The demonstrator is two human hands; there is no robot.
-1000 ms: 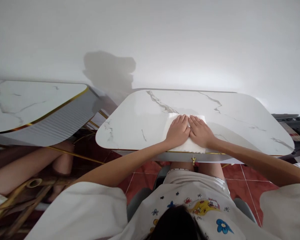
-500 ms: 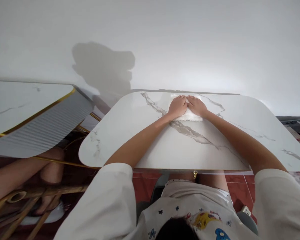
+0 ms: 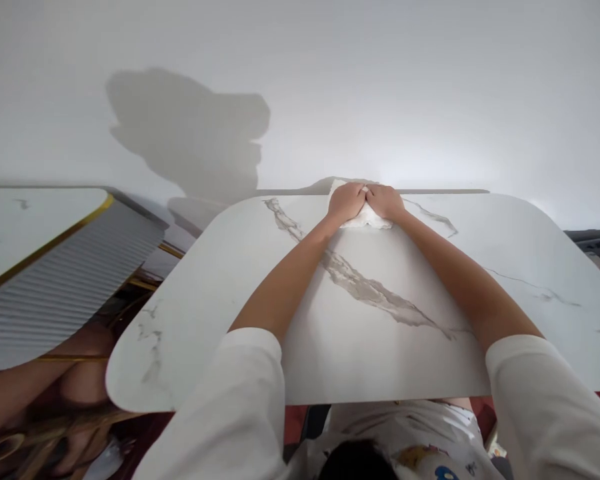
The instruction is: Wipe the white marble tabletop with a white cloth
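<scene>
A white folded cloth (image 3: 365, 219) lies at the far edge of the white marble table (image 3: 370, 313), close to the wall. My left hand (image 3: 347, 201) and my right hand (image 3: 384, 200) lie side by side on top of it, fingers flat and pressed down, thumbs touching. Both arms are stretched far out over the tabletop. Most of the cloth is hidden under my hands.
A white wall (image 3: 330, 87) rises right behind the table. A second marble table with a gold rim (image 3: 45, 247) stands to the left. Another person's arm (image 3: 15, 393) shows at the lower left, beside a gold frame. A dark object (image 3: 595, 241) sits at the right edge.
Both hands have slid the cloth from the table's near edge across to its far edge by the wall. My body has leaned forward over the table.
</scene>
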